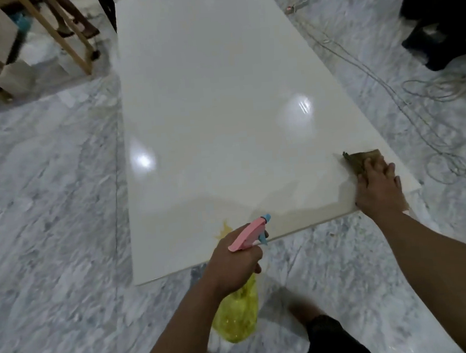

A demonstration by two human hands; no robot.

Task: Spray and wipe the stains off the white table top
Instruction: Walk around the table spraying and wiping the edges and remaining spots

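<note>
A long glossy white table top [219, 93] runs away from me. My left hand [233, 260] grips a spray bottle [239, 312] with a yellow body and a pink and blue trigger head, held over the table's near edge with the nozzle aimed across the surface. A yellowish stain [224, 230] shows on the table just beyond that hand. At the near right corner my right hand [378, 190] lies flat, pressing a brown cloth [357, 159] onto the top. Most of the cloth sits under the palm.
Grey marble floor [47, 205] surrounds the table. White cables [415, 100] trail over the floor on the right, beside dark furniture [442, 15]. A wooden frame [56, 37] stands at the far left. My leg shows below the table's near edge.
</note>
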